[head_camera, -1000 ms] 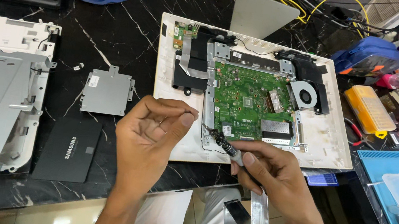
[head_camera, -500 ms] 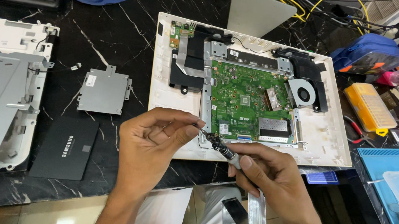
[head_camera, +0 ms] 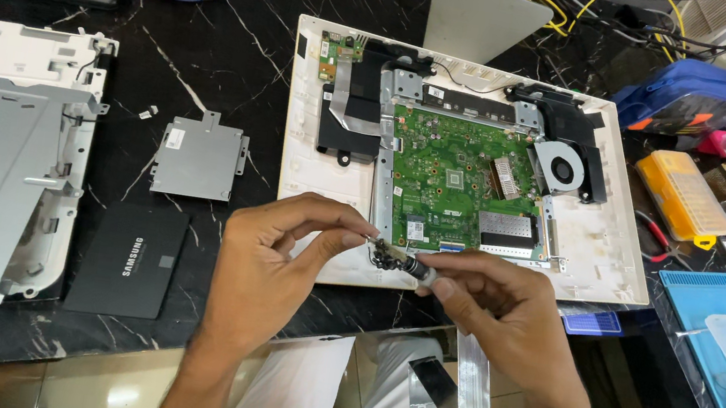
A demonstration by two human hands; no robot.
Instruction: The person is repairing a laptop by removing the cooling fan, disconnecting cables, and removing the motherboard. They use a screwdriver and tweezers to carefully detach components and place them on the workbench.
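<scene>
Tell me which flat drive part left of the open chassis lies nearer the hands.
The black drive, below the grey metal caddy, lies closer to the left hand.

The surface (head_camera: 210,78) is black stone veined with thin white lines, glossy enough to catch soft overhead light. Its front edge runs across the lower part of the view, and below it shows a pale beige tiled floor (head_camera: 82,387), faintly reflective. A blue mat (head_camera: 717,311) covers the surface's right end.
</scene>
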